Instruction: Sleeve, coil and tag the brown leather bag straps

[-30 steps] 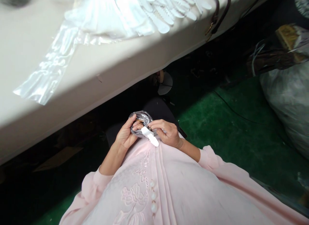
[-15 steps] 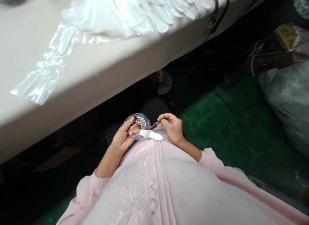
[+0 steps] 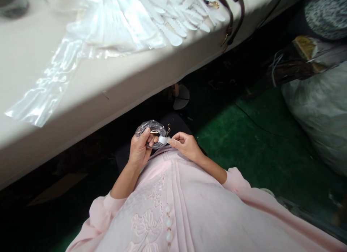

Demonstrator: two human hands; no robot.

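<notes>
Coil (image 3: 159, 126) and white strip (image 3: 163, 139) in hands (image 3: 139, 148)

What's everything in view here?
Table: one, cream, upper left
Tabs: many, white, on table
Sleeves: uncountable, clear, on table
Straps: two lengths, brown, over table edge
Disc: one, pale, below table edge
Flat piece: one, tan, lower left
Floor: one, green, right
Sack: one, whitish, right
Speckled object: one, grey, upper right
Coil: one, grey under clear wrap, centre
Metal bits: two, gold, at coil
Held tab: one, white, at coil
Shirt: one, pink, bottom
Left hand: one, holding coil
Right hand: one, on held tab
</notes>
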